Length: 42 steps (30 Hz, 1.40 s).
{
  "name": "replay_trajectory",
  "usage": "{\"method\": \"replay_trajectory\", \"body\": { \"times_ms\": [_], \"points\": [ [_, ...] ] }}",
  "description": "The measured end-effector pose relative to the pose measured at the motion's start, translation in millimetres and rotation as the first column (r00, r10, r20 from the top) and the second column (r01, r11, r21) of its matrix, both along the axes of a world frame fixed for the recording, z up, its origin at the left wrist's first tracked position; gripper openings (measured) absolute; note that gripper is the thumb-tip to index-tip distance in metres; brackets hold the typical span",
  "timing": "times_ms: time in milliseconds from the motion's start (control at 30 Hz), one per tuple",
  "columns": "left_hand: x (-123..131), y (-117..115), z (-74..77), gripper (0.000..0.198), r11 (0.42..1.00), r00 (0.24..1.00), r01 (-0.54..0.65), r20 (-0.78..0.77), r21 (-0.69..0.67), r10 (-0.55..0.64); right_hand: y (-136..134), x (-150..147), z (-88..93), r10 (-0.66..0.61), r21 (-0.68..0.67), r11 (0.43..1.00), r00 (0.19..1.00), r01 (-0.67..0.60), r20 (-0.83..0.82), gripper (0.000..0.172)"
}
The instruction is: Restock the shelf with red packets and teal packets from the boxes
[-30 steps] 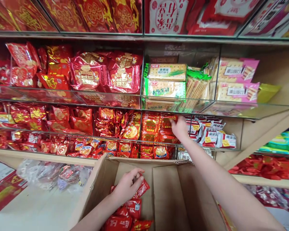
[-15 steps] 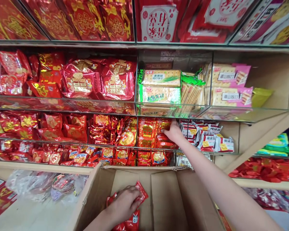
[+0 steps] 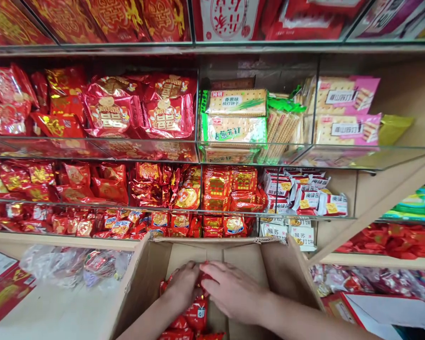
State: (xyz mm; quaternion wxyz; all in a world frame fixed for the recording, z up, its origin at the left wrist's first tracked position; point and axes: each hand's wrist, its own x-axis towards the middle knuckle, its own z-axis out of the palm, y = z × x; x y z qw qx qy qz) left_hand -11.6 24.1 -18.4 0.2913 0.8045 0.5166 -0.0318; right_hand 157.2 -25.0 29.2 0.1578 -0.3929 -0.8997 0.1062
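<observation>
Inside an open cardboard box [image 3: 138,278], several shiny red snack packets [image 3: 197,315] lie at the left side. My left hand [image 3: 184,285] rests over the packets with its fingers curled down and round them. Against it is my right hand [image 3: 230,288], bent from the right side, its fingers closed on a red packet [image 3: 205,268] that shows only in part between the two hands. The fingertips of both hands are largely hidden.
Clear-fronted shelves hold red packets [image 3: 217,186], green-edged crackers [image 3: 233,128] and white-and-red packets [image 3: 308,198] behind the box. Plastic bags [image 3: 78,264] lie on the left. A slanted wooden board [image 3: 371,212] runs at the right.
My right hand has come down from the shelf of red packets into the box beside my left hand. My left hand stays over the packets. The view has shifted slightly.
</observation>
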Motion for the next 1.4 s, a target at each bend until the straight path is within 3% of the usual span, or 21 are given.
{"method": "replay_trajectory", "body": {
  "times_ms": [67, 167, 267, 367, 467, 633, 767, 833, 900, 1000, 1133, 1400],
  "points": [
    [-1, 2, -0.3, 0.048, 1.0, 0.997, 0.011, 0.076, 0.026, -0.013, 0, -6, -18.3, -0.053, -0.149, 0.988, 0.998, 0.05, -0.02, 0.034],
    [-4, 2, -1.1, 0.031, 0.998, 0.987, 0.013, 0.161, 0.067, -0.024, 7, -11, -37.7, -0.192, -0.316, 0.935, 0.979, 0.163, -0.063, 0.05],
    [-6, -1, -0.4, 0.016, 0.997, 0.977, 0.015, 0.213, 0.079, -0.031, 13, -15, -49.0, -0.301, -0.406, 0.874, 0.953, 0.267, -0.021, 0.03],
    [-8, -1, 2.7, 0.02, 0.998, 0.945, -0.003, 0.328, 0.065, -0.018, 18, -11, -50.8, -0.387, -0.447, 0.82, 0.922, 0.357, 0.026, 0.023],
    [-9, 1, 8.5, 0.028, 0.999, 0.903, 0.0, 0.429, -0.035, 0.015, 19, 4, -37.7, -0.437, -0.43, 0.817, 0.899, 0.384, -0.027, 0.018],
    [-2, -2, 28.8, 0.023, 0.993, 0.808, 0.059, 0.589, -0.104, 0.014, 7, 28, 4.2, -0.452, -0.477, 0.835, 0.837, 0.276, -0.307, 0.01],
    [22, -6, 56.3, 0.026, 0.992, 0.663, -0.047, 0.739, -0.117, 0.119, 3, 28, 28.4, -0.563, -0.509, 0.808, 0.644, 0.297, -0.518, 0.023],
    [37, -2, 71.1, 0.026, 0.987, 0.588, -0.147, 0.797, -0.061, 0.136, 10, 26, 35.6, -0.606, -0.481, 0.795, 0.508, 0.369, -0.612, 0.026],
    [52, 6, 82.6, 0.028, 0.96, 0.559, -0.275, 0.819, 0.042, 0.124, 22, 26, 39.6, -0.629, -0.439, 0.764, 0.391, 0.473, -0.673, 0.03],
    [69, 21, 88.5, 0.03, 0.908, 0.593, -0.372, 0.802, 0.191, 0.075, 41, 29, 38.6, -0.619, -0.333, 0.717, 0.338, 0.613, -0.709, 0.034],
    [76, 36, 79.4, 0.034, 0.853, 0.663, -0.417, 0.747, 0.313, 0.05, 55, 32, 27.8, -0.627, -0.259, 0.661, 0.329, 0.704, -0.706, 0.036],
    [79, 47, 67.5, 0.032, 0.869, 0.7, -0.379, 0.713, 0.319, 0.044, 57, 32, 16.4, -0.639, -0.256, 0.648, 0.33, 0.717, -0.695, 0.036]
  ]
}}
